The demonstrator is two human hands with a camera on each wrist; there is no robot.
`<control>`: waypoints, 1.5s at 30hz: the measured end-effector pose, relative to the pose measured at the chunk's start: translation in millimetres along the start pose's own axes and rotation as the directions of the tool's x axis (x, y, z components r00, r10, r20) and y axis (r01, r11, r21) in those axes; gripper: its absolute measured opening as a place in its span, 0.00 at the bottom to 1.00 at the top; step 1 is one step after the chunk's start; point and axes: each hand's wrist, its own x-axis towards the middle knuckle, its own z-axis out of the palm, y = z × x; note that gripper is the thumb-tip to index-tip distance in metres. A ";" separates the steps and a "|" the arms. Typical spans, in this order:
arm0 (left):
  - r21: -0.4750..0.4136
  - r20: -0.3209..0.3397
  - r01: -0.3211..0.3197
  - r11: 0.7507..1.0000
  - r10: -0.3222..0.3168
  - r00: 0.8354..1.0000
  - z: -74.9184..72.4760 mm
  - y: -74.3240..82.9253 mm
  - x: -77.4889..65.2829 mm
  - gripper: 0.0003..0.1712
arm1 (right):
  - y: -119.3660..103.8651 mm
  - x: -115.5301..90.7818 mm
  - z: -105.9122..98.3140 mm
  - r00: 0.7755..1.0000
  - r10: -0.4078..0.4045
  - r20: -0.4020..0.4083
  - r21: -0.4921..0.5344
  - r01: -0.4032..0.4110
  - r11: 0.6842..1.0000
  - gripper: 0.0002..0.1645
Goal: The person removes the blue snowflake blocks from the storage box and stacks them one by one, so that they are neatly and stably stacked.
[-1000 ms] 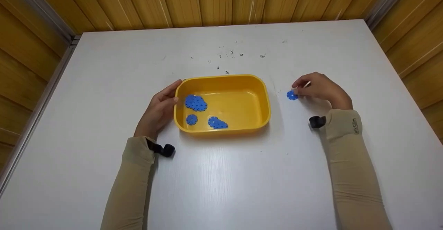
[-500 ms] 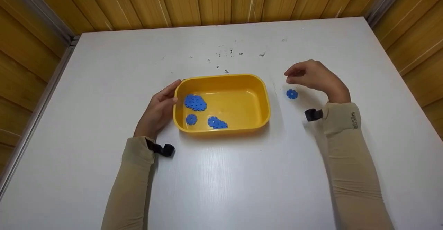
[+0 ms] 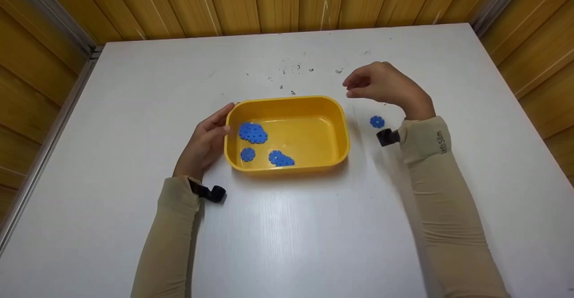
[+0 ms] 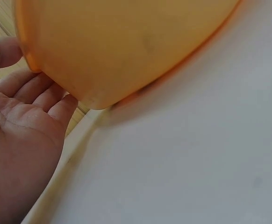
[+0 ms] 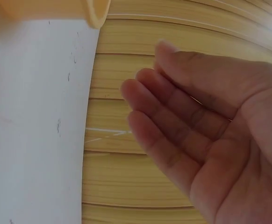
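A yellow plastic bin [image 3: 309, 143] stands on the white table. My left hand [image 3: 204, 141] grips its left end, thumb at the rim and fingers around the outer wall; in the left wrist view the fingers [image 4: 35, 91] lie against that wall. Inside, toward the left, are blue notched interlocking discs: an overlapping cluster [image 3: 253, 133], a single disc [image 3: 247, 154] and a small group [image 3: 281, 158] by the front wall. My right hand [image 3: 381, 85] hangs over the table beyond the bin's right corner, fingers loosely bent and holding nothing. One more blue disc [image 3: 377, 122] lies on the table below it.
Wood-patterned panels [image 3: 278, 4] rise behind the table [image 3: 287, 235] and along both sides. Small dark scuffs [image 3: 299, 67] mark the tabletop behind the bin. A small black camera [image 3: 388, 137] sits on the right wrist, another camera [image 3: 217, 194] on the left.
My right hand has let go of the blue disc on the table, lifted, and moved left and away toward the bin's far right corner. The left hand and bin have stayed in place.
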 end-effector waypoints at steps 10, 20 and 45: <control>-0.021 0.006 0.002 1.000 -0.002 1.000 -0.7 0.2 0.8 0.35 | -37.4 22.4 12.6 0.994 -0.088 0.065 -0.014 0.089 0.996 0.16; -0.012 -0.003 0.011 1.000 -0.011 1.000 -1.2 0.5 -0.5 0.34 | -66.7 42.1 32.4 0.973 -0.182 0.145 -0.018 0.186 0.982 0.16; -0.031 -0.009 0.023 0.999 -0.023 1.000 0.0 1.2 -1.4 0.36 | -102.2 79.6 97.1 0.899 -0.254 0.357 0.029 0.261 0.965 0.16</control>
